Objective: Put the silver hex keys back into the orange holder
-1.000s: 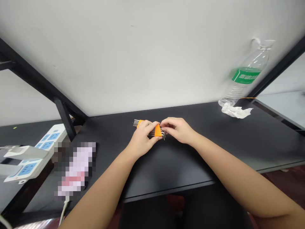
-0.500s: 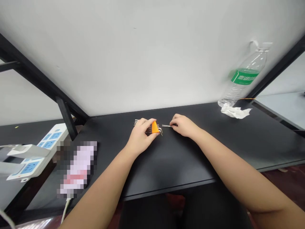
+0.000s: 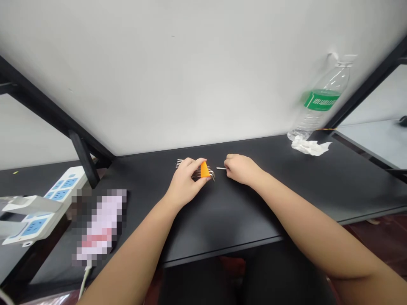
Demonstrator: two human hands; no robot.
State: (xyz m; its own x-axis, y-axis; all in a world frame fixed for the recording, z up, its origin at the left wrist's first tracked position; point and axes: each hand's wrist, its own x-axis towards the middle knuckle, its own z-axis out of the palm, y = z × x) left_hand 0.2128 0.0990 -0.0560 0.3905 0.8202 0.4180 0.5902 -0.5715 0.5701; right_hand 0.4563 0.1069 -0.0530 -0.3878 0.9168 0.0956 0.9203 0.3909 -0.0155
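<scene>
My left hand (image 3: 187, 180) grips an orange hex key holder (image 3: 204, 169) between thumb and fingers. Several silver hex keys (image 3: 211, 173) run through it, their bent ends pointing right and their straight tips showing beyond my fingers on the left. To the right, close above the black table, my right hand (image 3: 240, 168) is closed around a thin silver hex key (image 3: 221, 168). Its straight end pokes out leftward toward the holder, with a small gap between them. The rest of that key is hidden in my fingers.
A clear plastic bottle (image 3: 321, 101) with a green label leans on the wall at the back right, a crumpled tissue (image 3: 310, 146) beside its base. At left lie a pixelated phone-like object (image 3: 101, 224) with a cable and a white power strip (image 3: 47, 207) with plugs.
My right fingers have curled more tightly around the hex key, and less of it shows. My left hand keeps its hold on the holder. The whole view has shifted slightly.
</scene>
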